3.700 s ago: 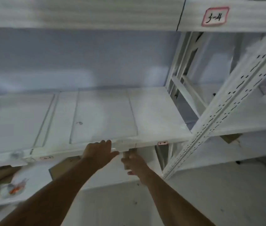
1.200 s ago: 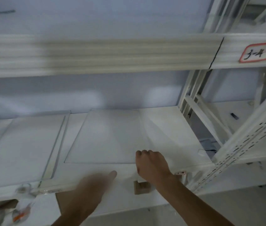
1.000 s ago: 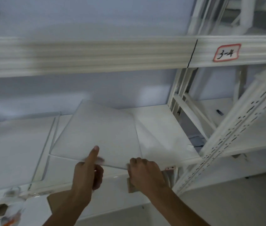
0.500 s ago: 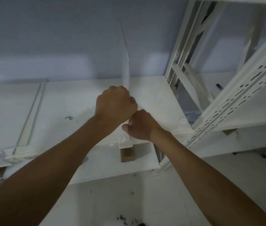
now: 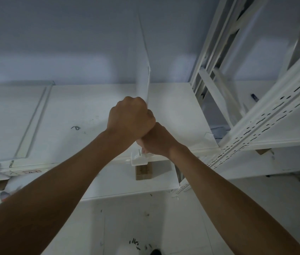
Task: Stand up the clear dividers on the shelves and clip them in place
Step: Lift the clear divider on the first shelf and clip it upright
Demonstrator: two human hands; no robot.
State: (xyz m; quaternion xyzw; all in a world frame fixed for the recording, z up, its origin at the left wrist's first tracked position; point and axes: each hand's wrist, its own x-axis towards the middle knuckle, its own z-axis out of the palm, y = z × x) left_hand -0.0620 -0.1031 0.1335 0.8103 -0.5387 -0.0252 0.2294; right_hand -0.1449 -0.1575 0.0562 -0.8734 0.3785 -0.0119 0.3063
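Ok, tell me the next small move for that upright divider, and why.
Probably press the divider's bottom front corner down into the white clip at the shelf edge. The left hand grips the panel upright, the right hand is at the clip, and whether the panel is seated cannot be seen.

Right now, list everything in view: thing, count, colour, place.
Standing divider: 1, clear, upright mid-shelf, held by both hands.
Flat divider: 1, clear, lying on the shelf at left.
Clip: 1, white, shelf front edge, under the hands.
Shelf: 1, white, centre.
Slotted upright: 1, white, right.
Cardboard box: 1, brown, lower shelf below the clip.
Left hand: fist closed on the standing divider.
Right hand: closed at the divider's base.
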